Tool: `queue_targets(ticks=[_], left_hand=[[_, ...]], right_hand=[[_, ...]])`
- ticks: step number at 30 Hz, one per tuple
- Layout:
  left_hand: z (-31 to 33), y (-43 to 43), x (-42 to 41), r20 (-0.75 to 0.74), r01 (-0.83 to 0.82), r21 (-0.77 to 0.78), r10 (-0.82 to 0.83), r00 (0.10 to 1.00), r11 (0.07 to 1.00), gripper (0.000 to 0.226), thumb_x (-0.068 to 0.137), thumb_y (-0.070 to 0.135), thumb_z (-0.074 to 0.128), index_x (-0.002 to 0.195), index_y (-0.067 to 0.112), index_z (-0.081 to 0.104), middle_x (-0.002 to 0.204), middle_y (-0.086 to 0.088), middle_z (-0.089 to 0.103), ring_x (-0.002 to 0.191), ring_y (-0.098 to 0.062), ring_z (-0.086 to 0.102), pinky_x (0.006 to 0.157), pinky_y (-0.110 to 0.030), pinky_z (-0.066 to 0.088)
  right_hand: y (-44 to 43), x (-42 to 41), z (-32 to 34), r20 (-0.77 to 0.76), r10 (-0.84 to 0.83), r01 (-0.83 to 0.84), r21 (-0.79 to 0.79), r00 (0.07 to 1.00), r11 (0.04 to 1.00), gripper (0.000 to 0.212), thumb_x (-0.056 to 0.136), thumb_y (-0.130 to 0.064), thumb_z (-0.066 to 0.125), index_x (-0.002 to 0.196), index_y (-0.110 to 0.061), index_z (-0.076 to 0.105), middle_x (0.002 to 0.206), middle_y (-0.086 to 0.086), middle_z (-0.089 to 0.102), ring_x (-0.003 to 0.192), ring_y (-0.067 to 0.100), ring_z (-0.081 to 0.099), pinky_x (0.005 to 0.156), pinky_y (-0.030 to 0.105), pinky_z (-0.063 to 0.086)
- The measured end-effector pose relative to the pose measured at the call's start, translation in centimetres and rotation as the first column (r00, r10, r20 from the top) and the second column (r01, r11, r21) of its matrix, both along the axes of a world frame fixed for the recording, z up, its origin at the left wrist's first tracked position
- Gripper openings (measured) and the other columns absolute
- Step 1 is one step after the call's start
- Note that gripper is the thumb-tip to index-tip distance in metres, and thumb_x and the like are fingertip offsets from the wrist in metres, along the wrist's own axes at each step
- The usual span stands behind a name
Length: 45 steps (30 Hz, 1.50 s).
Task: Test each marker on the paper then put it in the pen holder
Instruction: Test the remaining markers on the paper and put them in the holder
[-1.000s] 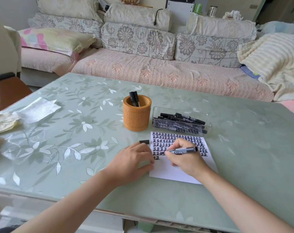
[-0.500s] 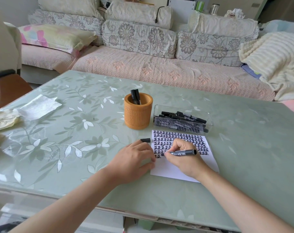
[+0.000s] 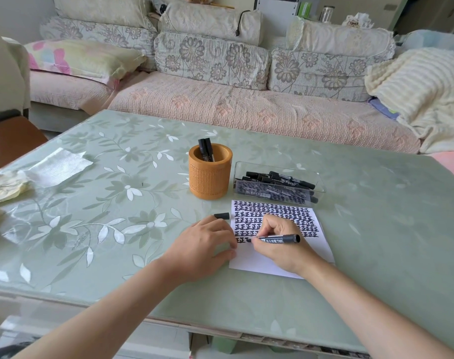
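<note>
On the near side of the table [image 3: 376, 229], the right hand [image 3: 279, 251] pinches an uncapped black marker [image 3: 279, 239] between thumb and curled fingers. Its tip rests on the paper [image 3: 257, 265] at the left end of the lowest row of black marks, and its barrel points right, lying almost flat. The left hand [image 3: 202, 244] lies just beside it, knuckles up and fingers loosely bent, gripping nothing; its fingertips rest at the paper's left edge. A loose black cap [image 3: 221, 216] lies on the table just beyond the left hand, near the sheet's upper left corner. Rows of black marks fill the sheet's upper part, and the strip below the hands is blank. Beyond the paper stands the orange pen holder [image 3: 210, 177] with two black markers [image 3: 206, 150] upright in it. Just to its right, a clear tray [image 3: 272, 165] holds more of them lying flat. A crumpled tissue [image 3: 57, 167] lies far left, and a floral sofa [image 3: 246, 107] runs behind the table.
</note>
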State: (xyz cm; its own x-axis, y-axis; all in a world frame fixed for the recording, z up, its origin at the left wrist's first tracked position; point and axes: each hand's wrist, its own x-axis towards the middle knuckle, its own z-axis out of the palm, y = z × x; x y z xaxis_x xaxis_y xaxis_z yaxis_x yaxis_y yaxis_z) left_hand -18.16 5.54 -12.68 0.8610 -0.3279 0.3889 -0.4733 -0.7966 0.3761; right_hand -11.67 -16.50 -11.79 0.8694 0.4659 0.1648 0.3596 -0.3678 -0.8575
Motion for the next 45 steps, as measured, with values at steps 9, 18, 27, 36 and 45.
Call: queue_targets(ticks=[9, 18, 27, 36, 45], left_hand=[[0.1, 0.0, 0.0, -0.009, -0.005, -0.003, 0.005, 1.000, 1.000, 0.014, 0.086, 0.045, 0.055, 0.092, 0.036, 0.063, 0.103, 0.020, 0.056, 0.099, -0.005, 0.048, 0.078, -0.032, 0.049], [0.0, -0.1, 0.0, 0.000, -0.002, -0.009, 0.002, 1.000, 1.000, 0.016, 0.086, 0.045, 0.054, 0.092, 0.035, 0.064, 0.103, 0.019, 0.057, 0.099, -0.005, 0.048, 0.078, -0.032, 0.050], [0.3, 0.0, 0.2, 0.001, 0.014, -0.005, -0.014, 1.000, 1.000, 0.016, 0.085, 0.046, 0.056, 0.090, 0.034, 0.065, 0.101, 0.019, 0.058, 0.098, -0.003, 0.047, 0.078, -0.029, 0.049], [1.2, -0.2, 1.4, -0.038, -0.001, -0.102, -0.003, 0.999, 0.995, 0.008, 0.088, 0.033, 0.061, 0.091, 0.031, 0.068, 0.094, 0.013, 0.059, 0.090, -0.005, 0.050, 0.078, -0.021, 0.042], [1.5, 0.5, 3.4, -0.039, -0.335, 0.065, 0.338, 0.940, 0.940, 0.028, 0.091, 0.031, 0.056, 0.117, 0.023, 0.058, 0.118, 0.005, 0.054, 0.113, -0.019, 0.045, 0.088, -0.037, 0.046]], right_hand=[[0.0, -0.1, 0.1, 0.012, -0.013, 0.013, 0.015, 1.000, 1.000, 0.022, 0.073, -0.018, 0.066, 0.066, -0.014, 0.045, 0.062, -0.005, 0.051, 0.060, 0.011, 0.044, 0.058, 0.030, 0.036], [0.1, -0.3, 0.2, -0.016, 0.037, -0.037, 0.017, 0.999, 0.999, 0.026, 0.076, -0.012, 0.072, 0.065, -0.012, 0.049, 0.062, -0.007, 0.055, 0.060, 0.010, 0.048, 0.059, 0.029, 0.038], [0.0, 0.1, 0.5, -0.087, -0.007, 0.023, 0.179, 0.996, 0.983, 0.023, 0.073, -0.012, 0.066, 0.064, -0.020, 0.047, 0.062, 0.003, 0.050, 0.055, 0.013, 0.042, 0.052, 0.027, 0.034], [-0.3, 0.5, 2.4, 0.052, -0.029, 0.025, 0.082, 0.998, 0.996, 0.022, 0.089, -0.002, 0.066, 0.087, -0.023, 0.072, 0.088, -0.008, 0.062, 0.073, 0.004, 0.060, 0.069, 0.024, 0.045], [-1.1, 1.8, 4.6, 0.021, 0.172, -0.166, -0.165, 0.985, 0.972, 0.064, 0.087, 0.012, 0.038, 0.117, -0.038, 0.064, 0.093, 0.003, 0.064, 0.072, 0.023, 0.059, 0.063, 0.028, 0.046]])
